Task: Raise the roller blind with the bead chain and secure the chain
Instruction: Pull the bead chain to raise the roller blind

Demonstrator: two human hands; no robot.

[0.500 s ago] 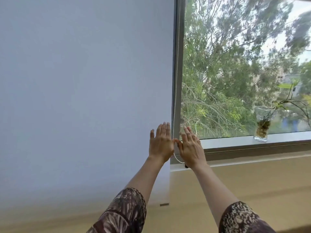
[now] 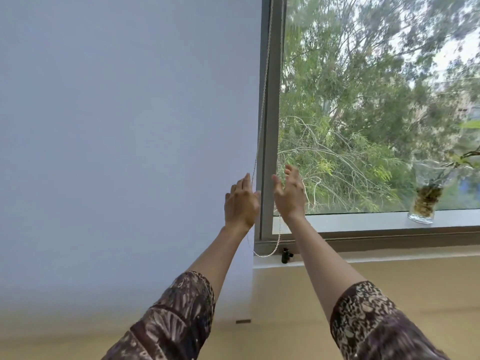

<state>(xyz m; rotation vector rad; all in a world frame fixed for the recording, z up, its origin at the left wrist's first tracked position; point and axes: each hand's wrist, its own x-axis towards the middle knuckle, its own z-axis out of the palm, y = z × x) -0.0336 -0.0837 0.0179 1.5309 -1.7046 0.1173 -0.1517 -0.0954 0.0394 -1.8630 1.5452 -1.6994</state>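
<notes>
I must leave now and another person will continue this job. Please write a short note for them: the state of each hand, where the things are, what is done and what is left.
Left hand: open, flat at the blind's right edge, beside the bead chain; no clear grip.
Right hand: open, fingers spread, in front of the window frame, holding nothing.
Roller blind: fully down, its bottom bar below the sill.
Chain: hangs along the frame; its loop sags free near the sill, beside a small black clip.
Done: nothing visible.
Left: grip the chain, raise the blind, secure the chain, probably at the clip.
</notes>
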